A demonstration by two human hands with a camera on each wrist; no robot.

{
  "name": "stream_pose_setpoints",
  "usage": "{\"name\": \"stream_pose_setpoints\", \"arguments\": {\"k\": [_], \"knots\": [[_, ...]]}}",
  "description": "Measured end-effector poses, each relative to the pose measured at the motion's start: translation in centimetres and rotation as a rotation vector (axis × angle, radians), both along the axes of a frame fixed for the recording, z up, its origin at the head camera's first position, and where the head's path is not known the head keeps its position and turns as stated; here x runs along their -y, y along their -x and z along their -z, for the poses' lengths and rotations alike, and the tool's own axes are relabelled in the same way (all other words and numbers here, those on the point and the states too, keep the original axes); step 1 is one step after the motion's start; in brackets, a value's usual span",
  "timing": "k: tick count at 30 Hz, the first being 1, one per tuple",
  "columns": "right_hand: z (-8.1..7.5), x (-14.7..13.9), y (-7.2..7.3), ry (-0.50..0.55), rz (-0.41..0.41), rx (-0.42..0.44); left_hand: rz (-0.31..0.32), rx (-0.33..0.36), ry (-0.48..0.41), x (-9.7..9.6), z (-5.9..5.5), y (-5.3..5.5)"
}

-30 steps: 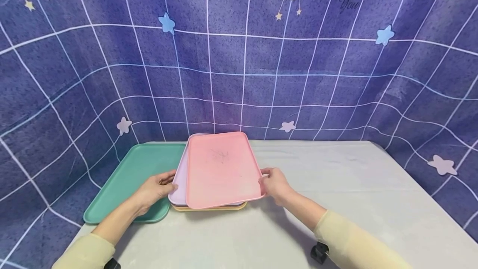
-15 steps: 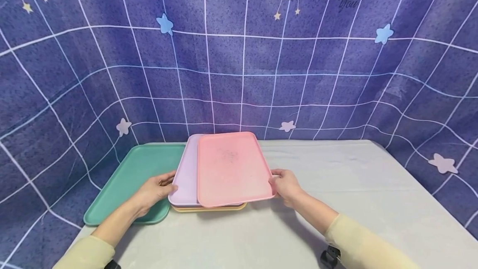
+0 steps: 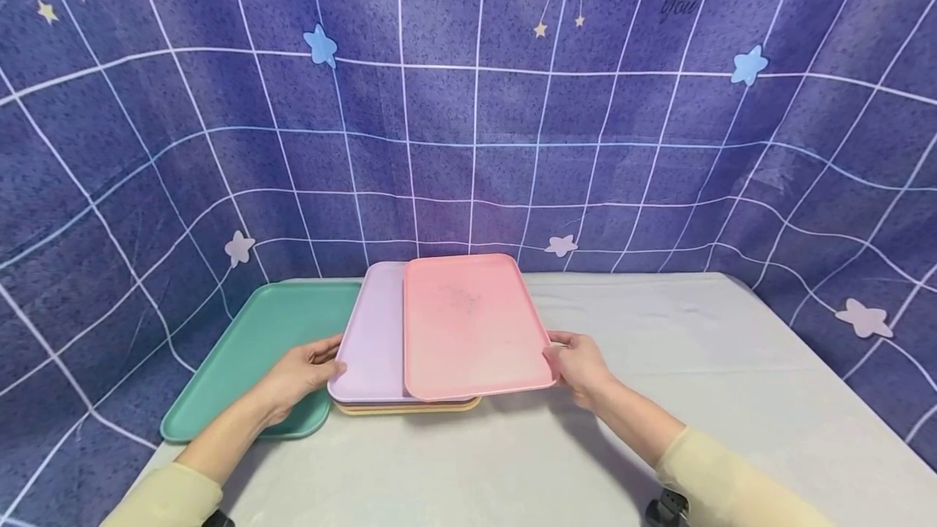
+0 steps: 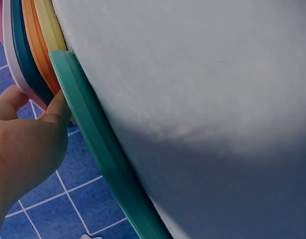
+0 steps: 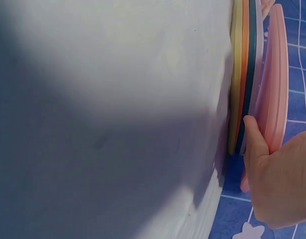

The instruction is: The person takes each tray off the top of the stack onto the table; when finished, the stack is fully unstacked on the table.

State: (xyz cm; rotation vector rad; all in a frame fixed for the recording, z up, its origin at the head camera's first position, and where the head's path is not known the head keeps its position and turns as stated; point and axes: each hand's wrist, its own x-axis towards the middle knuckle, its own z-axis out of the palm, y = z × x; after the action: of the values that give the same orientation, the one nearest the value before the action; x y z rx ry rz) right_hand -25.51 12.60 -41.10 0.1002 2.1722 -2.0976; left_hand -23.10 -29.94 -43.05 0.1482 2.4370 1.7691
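My right hand (image 3: 581,368) pinches the right edge of a pink rectangular tray (image 3: 476,328), which has dark scuff marks in its middle. In the right wrist view, this pink tray (image 5: 278,74) is tilted and lifted off the stack at my end. Beneath it lies a lavender tray (image 3: 375,340), its right part covered. My left hand (image 3: 303,372) grips the lavender tray's left edge, thumb on its rim. The left wrist view shows its fingers beside the dark teal (image 4: 24,55) and orange (image 4: 37,50) trays below. A yellow tray (image 4: 49,25) forms the bottom of the stack.
A larger green tray (image 3: 256,348) lies on the table left of the stack, under my left forearm. The table (image 3: 681,348) has a pale cloth. A blue-purple grid curtain (image 3: 468,104) with stars and clouds hangs behind and at both sides.
My right hand has moved right with the pink tray, sliding it across and uncovering more of the lavender tray. My left hand stays at the stack's left edge.
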Motion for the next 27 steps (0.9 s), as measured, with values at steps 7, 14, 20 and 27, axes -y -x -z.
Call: {"name": "stream_pose_setpoints", "arguments": {"k": [7,14,20,27], "knots": [[-0.1,-1.2,-0.2,0.03,0.007,0.005,0.008,0.011,-0.005,0.1,0.0,0.0],[-0.1,-2.3,-0.2,0.054,0.024,0.008,0.014,0.009,0.007,0.1,-0.1,-0.1],[0.0,-3.5,-0.3,0.06,0.028,0.009,0.016,0.01,0.016,0.2,0.0,-0.1],[0.2,-4.7,-0.5,0.061,0.045,0.017,0.016,0.006,0.029,0.2,0.0,0.0]]}}
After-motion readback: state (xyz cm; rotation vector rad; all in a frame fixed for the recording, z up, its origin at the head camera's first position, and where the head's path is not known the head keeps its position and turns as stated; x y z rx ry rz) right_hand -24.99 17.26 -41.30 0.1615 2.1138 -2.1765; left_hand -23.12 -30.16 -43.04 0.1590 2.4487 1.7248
